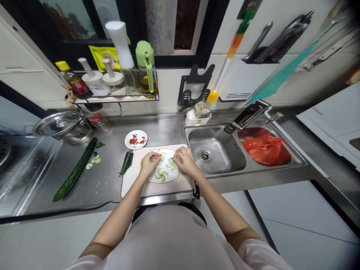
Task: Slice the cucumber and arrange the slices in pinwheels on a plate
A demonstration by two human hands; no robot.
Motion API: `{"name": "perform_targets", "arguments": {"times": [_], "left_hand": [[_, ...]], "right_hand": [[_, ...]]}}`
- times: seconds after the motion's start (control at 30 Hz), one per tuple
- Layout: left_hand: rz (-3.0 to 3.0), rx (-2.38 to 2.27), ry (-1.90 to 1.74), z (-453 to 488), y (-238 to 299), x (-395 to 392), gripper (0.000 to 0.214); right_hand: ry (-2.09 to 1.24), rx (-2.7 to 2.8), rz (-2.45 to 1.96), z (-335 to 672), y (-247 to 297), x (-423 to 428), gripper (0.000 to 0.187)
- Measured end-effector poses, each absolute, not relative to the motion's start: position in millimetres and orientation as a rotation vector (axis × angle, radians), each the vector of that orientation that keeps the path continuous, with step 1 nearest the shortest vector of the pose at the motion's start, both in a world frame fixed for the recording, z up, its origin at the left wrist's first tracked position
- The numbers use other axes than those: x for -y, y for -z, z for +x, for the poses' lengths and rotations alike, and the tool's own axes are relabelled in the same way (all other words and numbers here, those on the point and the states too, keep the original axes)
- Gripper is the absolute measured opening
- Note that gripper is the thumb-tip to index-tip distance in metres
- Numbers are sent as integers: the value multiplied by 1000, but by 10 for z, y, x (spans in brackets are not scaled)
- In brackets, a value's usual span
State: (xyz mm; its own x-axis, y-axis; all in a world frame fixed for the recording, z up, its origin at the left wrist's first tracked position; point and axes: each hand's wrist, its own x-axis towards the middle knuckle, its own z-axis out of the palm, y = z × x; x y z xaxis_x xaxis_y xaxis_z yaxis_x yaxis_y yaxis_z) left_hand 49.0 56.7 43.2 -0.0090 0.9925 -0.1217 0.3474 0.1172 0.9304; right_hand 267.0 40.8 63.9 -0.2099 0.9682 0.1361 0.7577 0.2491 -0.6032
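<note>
A white plate rests on a pale cutting board, bearing three pinwheels of thin green-edged cucumber slices. My left hand is over the plate's left side, fingertips pinched together near the upper pinwheel; what they hold is too small to make out. At the right pinwheel, my right hand pinches a small red bit between thumb and finger. Behind the board, a small white dish holds chopped red bits. Dark green peppers lie across the board's left edge.
Left on the steel counter lie a long cucumber and cut slices, near a lidded pot. A knife sits at the board's right edge, beside the sink. A red bag fills the second basin.
</note>
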Motion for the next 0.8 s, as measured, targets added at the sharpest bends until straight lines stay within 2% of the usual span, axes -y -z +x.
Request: {"name": "perform_targets", "arguments": {"times": [0.17,0.37,0.8], "left_hand": [[1709,-1623,-669,648,-348,-534,13],[1861,-1669,-398,880,-331,-488,12],[1887,-1696,-270,1035,-236,-506,15]], "right_hand": [[-624,2112,-1662,2641,-394,-368,14],[-591,2170,-1697,2621,-329,-349,15],[-565,2254,-1691,2622,-252,-370,16]]}}
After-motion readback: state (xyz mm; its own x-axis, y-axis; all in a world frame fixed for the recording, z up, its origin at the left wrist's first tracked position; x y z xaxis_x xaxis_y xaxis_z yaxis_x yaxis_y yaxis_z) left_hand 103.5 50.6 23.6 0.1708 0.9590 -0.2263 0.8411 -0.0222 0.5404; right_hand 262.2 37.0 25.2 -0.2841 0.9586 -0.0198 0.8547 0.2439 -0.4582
